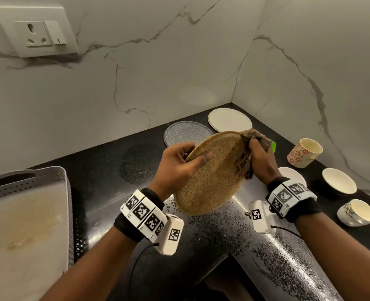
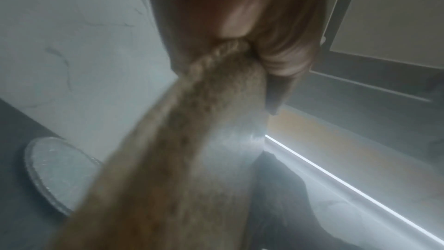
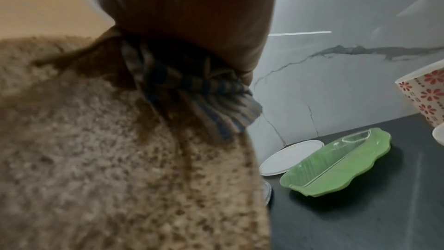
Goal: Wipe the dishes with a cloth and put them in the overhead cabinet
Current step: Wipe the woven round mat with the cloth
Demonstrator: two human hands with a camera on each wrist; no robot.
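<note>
A speckled brown plate (image 1: 212,174) is held tilted above the black counter (image 1: 119,181). My left hand (image 1: 179,164) grips its left rim, thumb across the face and fingers behind. My right hand (image 1: 260,161) clutches a bunched brown striped cloth (image 1: 253,137) against the plate's upper right rim. The right wrist view shows the cloth (image 3: 192,90) pressed on the plate (image 3: 108,159). In the left wrist view the plate (image 2: 180,159) fills the middle, blurred, under my fingers (image 2: 283,60).
On the counter lie a grey glittery plate (image 1: 186,132), a white plate (image 1: 229,119), a green leaf-shaped dish (image 3: 336,164), a floral cup (image 1: 303,152), a white bowl (image 1: 339,181), another cup (image 1: 357,212) and a small white plate (image 1: 292,174). A grey perforated tray (image 1: 27,213) stands at left.
</note>
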